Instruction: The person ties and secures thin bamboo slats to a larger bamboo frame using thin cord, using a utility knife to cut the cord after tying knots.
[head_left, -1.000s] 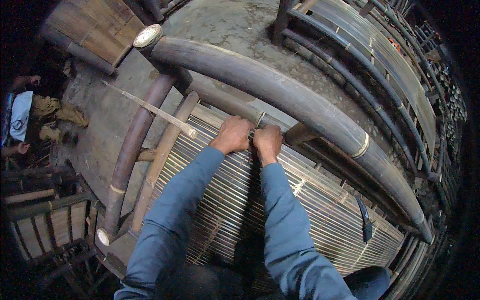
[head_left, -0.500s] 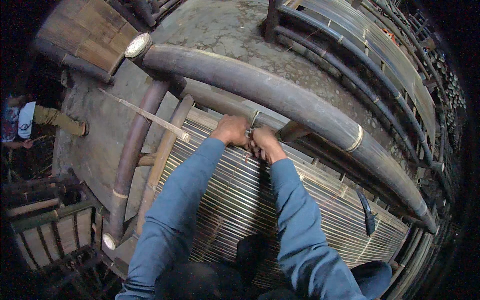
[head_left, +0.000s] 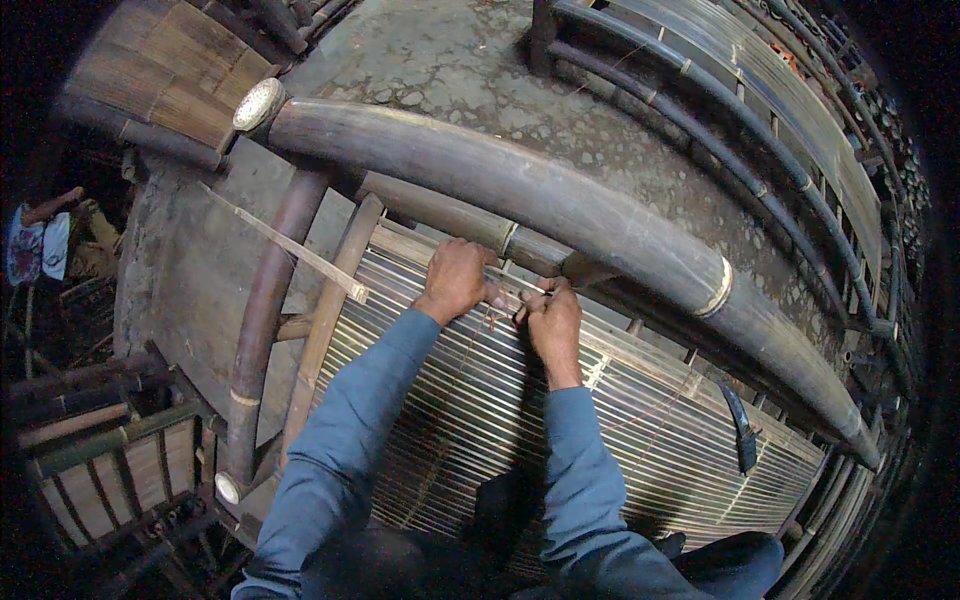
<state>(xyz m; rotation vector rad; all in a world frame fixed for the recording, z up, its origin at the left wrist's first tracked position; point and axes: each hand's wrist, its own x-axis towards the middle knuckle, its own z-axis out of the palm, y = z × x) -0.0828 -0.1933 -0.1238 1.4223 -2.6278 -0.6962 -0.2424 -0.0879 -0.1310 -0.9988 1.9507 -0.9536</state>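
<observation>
My left hand (head_left: pixel 458 282) curls over the far edge of a bamboo slat panel (head_left: pixel 440 380), its thumb pointing toward the other hand. Just to the right, my right hand (head_left: pixel 553 320) is closed in a pinch at the same edge strip. What lies in the fingers of either hand is too small to make out. A thin reddish strand (head_left: pixel 490 320) shows on the slats below the gap between the hands. Beyond them runs a bamboo rail (head_left: pixel 530 248) with a pale band round it. A dark curved-blade knife (head_left: pixel 740 430) rests on the slats further right.
A thick bamboo beam (head_left: pixel 480 165) arches across just beyond the hands. One split bamboo strip (head_left: pixel 300 250) sticks out at the panel's left end. Another bamboo bench (head_left: pixel 760 110) stands far right. At the far left, a person (head_left: pixel 50 240) is partly visible near more bamboo frames (head_left: pixel 120 460).
My hands have drawn slightly apart, the right one moving right and nearer to me. The view has shifted a little. The person at the left has changed posture.
</observation>
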